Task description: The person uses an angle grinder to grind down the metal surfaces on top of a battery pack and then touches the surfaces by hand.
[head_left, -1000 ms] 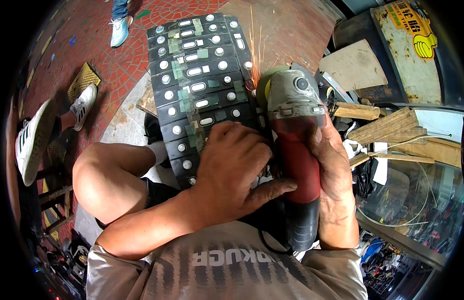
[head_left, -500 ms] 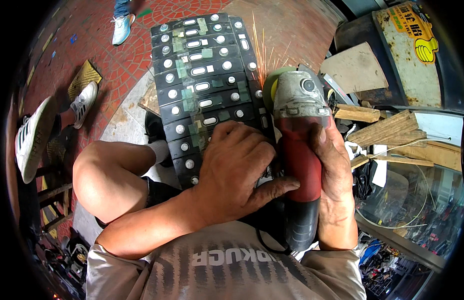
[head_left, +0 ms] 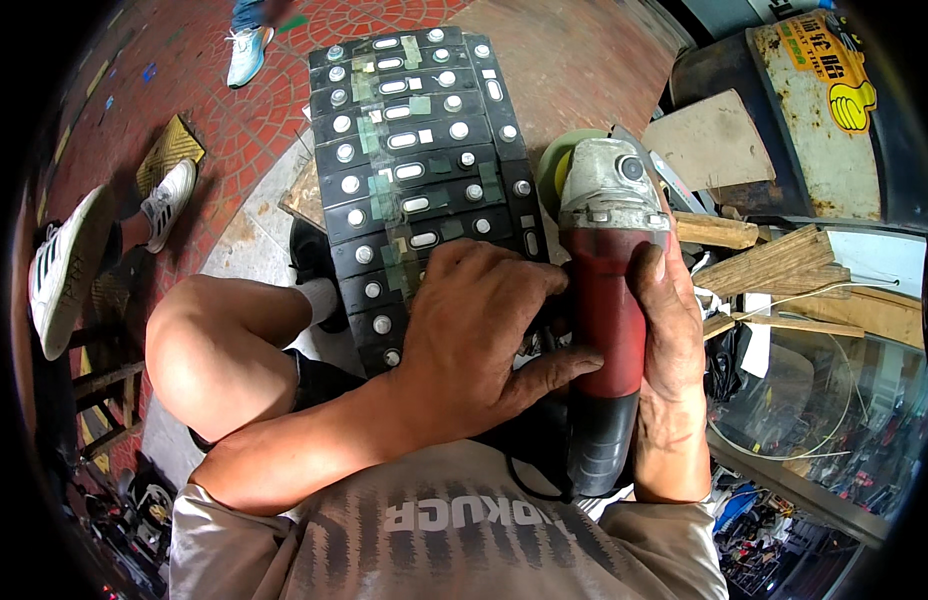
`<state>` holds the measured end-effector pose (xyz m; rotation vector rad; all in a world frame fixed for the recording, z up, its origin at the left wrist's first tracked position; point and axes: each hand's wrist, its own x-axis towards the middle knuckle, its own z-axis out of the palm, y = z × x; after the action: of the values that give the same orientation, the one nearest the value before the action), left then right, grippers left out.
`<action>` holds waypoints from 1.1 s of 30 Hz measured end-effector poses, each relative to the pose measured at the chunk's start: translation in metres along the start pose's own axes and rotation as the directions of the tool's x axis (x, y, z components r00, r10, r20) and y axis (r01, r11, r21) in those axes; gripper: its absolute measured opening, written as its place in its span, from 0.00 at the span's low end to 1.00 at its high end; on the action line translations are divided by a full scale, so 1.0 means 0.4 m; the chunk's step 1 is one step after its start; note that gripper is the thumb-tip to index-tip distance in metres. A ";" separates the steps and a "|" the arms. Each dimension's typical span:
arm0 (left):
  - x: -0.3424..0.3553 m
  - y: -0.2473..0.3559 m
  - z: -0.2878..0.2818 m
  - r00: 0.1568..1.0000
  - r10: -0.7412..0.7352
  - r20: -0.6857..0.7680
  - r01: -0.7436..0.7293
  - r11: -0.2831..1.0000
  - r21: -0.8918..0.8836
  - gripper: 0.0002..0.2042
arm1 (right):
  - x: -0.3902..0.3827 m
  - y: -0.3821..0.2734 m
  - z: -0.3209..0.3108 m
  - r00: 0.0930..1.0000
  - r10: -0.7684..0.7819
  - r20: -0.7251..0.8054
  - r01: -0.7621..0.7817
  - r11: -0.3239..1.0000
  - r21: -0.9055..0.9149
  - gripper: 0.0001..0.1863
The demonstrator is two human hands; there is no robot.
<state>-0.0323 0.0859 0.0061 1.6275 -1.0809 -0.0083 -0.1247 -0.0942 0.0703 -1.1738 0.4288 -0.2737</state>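
Note:
My right hand (head_left: pixel 670 335) is wrapped around the red and black body of an angle grinder (head_left: pixel 606 330), thumb on top. The grinder's grey metal head points away from me, and its pale disc (head_left: pixel 564 165) stands just right of a long black row of bolted segments (head_left: pixel 409 172). Round bolt heads, oval slots and strips of tape cover those segments. Over their near end lies my left hand (head_left: pixel 479 325), fingers bent, fingertips hidden. Its thumb reaches against the grinder's left side; what the curled fingers hold, if anything, is hidden.
Wooden offcuts (head_left: pixel 774 265) and a flat board (head_left: pixel 709 140) lie to the right, near a rusty drum-like container (head_left: pixel 814 110). Behind the wood is a glass-topped case (head_left: pixel 814 400). Another person's shoes (head_left: pixel 69 270) are at the left; a further shoe (head_left: pixel 248 55) stands farther away.
Orange sparks flew from the disc earlier; none show now. The grinder's head has shifted slightly right, its disc now a little apart from the segments. Both hands keep nearly the same pose.

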 end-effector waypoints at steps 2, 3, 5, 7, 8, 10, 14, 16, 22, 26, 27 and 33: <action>0.001 0.001 -0.002 1.000 0.000 0.009 0.000 1.000 0.001 0.30 | 0.002 -0.004 -0.001 1.000 0.010 0.005 -0.010 1.000 -0.010 0.53; 0.001 0.001 -0.003 1.000 -0.005 0.014 0.005 1.000 0.001 0.30 | 0.001 -0.007 -0.001 1.000 0.014 0.006 -0.014 1.000 -0.015 0.53; 0.001 0.001 -0.003 1.000 -0.015 0.025 0.015 1.000 0.004 0.30 | 0.002 -0.009 0.007 1.000 0.014 -0.003 -0.014 1.000 -0.014 0.52; 0.003 0.004 -0.006 0.999 -0.023 0.027 0.022 1.000 0.004 0.30 | 0.003 -0.010 0.011 1.000 0.015 -0.011 -0.015 1.000 -0.019 0.51; 0.002 0.005 -0.008 0.999 -0.028 0.028 0.028 1.000 0.006 0.30 | 0.003 -0.009 0.012 1.000 0.017 -0.013 -0.017 1.000 -0.024 0.51; -0.001 0.004 -0.006 0.999 -0.031 0.022 0.030 0.999 0.012 0.31 | 0.004 -0.008 0.014 1.000 0.022 -0.014 -0.022 0.999 -0.026 0.50; -0.002 0.003 -0.006 0.999 -0.032 0.020 0.032 0.999 0.019 0.32 | 0.007 -0.005 0.009 1.000 0.025 -0.005 -0.025 1.000 -0.019 0.50; 0.000 0.004 -0.007 0.999 -0.034 0.030 0.034 0.999 0.015 0.32 | 0.008 -0.005 0.005 1.000 0.026 0.000 -0.026 1.000 -0.017 0.50; -0.003 0.002 -0.007 0.999 -0.027 0.018 0.027 1.000 0.003 0.32 | 0.006 -0.008 0.014 0.999 0.035 0.000 -0.035 0.999 -0.023 0.49; -0.002 0.003 -0.006 0.999 -0.035 0.022 0.036 0.999 -0.012 0.31 | 0.007 -0.008 0.007 0.999 0.037 0.011 -0.037 0.999 -0.031 0.50; -0.003 0.002 -0.005 0.999 -0.038 0.023 0.038 0.999 -0.013 0.31 | 0.007 -0.007 0.007 0.999 0.036 0.008 -0.036 0.999 -0.033 0.50; -0.007 0.003 -0.011 0.999 -0.041 0.033 0.042 0.999 -0.009 0.32 | 0.011 0.003 0.000 0.998 0.006 0.055 -0.002 0.997 -0.078 0.51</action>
<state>-0.0325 0.0911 0.0071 1.6463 -1.0704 -0.0673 -0.1207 -0.0957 0.0683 -1.2537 0.3959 -0.2221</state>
